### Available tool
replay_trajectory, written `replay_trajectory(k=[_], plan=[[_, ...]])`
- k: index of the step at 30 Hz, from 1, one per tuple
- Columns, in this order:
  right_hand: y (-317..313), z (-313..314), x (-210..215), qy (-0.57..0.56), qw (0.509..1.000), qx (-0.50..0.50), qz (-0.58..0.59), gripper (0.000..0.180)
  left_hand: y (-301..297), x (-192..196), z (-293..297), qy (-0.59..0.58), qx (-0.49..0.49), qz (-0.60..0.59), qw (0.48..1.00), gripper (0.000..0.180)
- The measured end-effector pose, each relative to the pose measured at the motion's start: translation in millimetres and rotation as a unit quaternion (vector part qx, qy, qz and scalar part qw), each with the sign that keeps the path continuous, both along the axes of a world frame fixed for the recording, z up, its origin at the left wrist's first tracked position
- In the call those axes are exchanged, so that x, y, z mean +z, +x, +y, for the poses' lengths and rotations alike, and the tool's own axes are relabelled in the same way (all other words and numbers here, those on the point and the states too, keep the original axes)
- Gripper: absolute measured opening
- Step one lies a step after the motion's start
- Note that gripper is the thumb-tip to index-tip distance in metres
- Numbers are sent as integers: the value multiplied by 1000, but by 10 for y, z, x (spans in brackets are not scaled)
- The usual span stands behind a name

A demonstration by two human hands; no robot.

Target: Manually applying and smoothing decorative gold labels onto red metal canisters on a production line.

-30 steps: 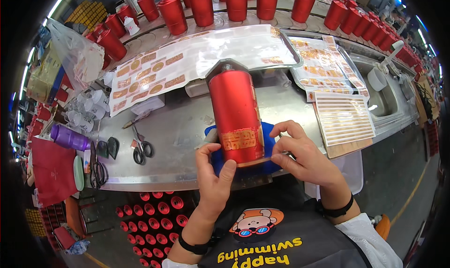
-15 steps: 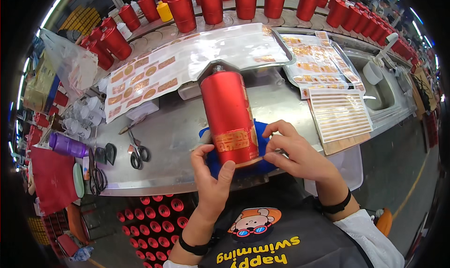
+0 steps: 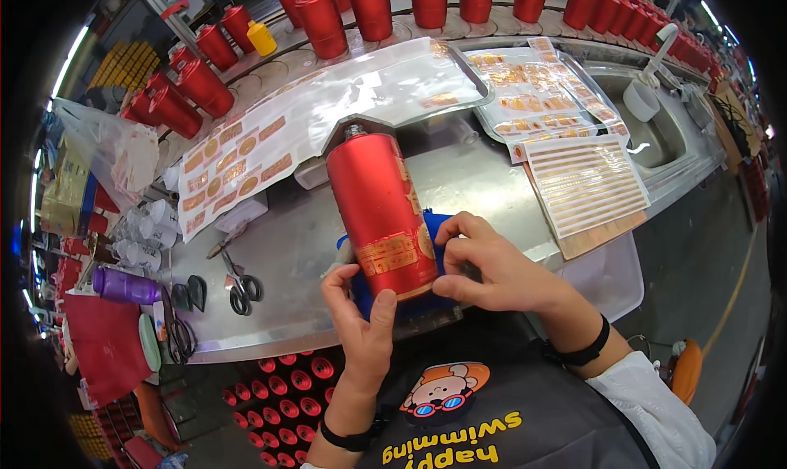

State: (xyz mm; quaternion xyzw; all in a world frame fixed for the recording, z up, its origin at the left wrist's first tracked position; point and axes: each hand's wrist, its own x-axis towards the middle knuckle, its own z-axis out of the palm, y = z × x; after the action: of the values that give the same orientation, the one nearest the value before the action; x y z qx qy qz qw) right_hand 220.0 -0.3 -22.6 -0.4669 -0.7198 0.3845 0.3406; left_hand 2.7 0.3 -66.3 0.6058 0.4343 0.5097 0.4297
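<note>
**Inspector A:** We record a red canister (image 3: 381,215) standing tilted at the centre of the metal bench (image 3: 287,256), its cap end leaning toward twelve o'clock. Its base rests on a blue pad (image 3: 430,227) that shows at three o'clock and below it. Do we agree on the hands?

**Inspector B:** We do. The left hand (image 3: 361,321) sits at six o'clock of the canister, fingers curled up around its lower left side, thumb against the front near the base. It holds the canister. The right hand (image 3: 488,268) comes in from four o'clock; its fingers are narrowly pinched against the canister's lower right edge, pressing at the gold label (image 3: 393,254) there.

**Inspector A:** We cannot tell whether anything thin lies between those fingertips and the label. What surrounds the work?

**Inspector B:** At eleven o'clock we note a long clear sheet of gold stickers (image 3: 270,145) lying across the bench. At two o'clock lie further sticker sheets (image 3: 533,100), and at three o'clock a striped gold sheet (image 3: 586,182) on a board. A row of red canisters (image 3: 369,6) lines the far edge from ten through one o'clock, with a small yellow bottle (image 3: 261,37) among them.

**Inspector A:** At nine o'clock we log scissors (image 3: 239,284) flat on the bench, and farther out a purple bottle (image 3: 123,286) on its side.
</note>
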Motion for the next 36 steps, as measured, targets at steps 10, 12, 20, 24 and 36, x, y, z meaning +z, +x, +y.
replay_trajectory(k=[10, 12, 20, 24, 36], plan=[[-72, 0, -79, 8, 999, -36, -20, 31, -189, 49, -129, 254, 29, 167, 952, 32], [-62, 25, -71, 10, 999, -29, -27, 30, -206, 88, -144, 353, 25, 276, 894, 27], [-17, 48, -137, 18, 1000, -11, -15, 34, -227, 23, -136, 363, 40, 253, 896, 26], [63, 81, -124, 3, 999, 32, -4, 30, -187, 239, -45, 412, -43, 314, 854, 28], [158, 113, -154, 4, 997, 76, 22, 23, 48, 364, 136, 443, -57, 378, 811, 39]])
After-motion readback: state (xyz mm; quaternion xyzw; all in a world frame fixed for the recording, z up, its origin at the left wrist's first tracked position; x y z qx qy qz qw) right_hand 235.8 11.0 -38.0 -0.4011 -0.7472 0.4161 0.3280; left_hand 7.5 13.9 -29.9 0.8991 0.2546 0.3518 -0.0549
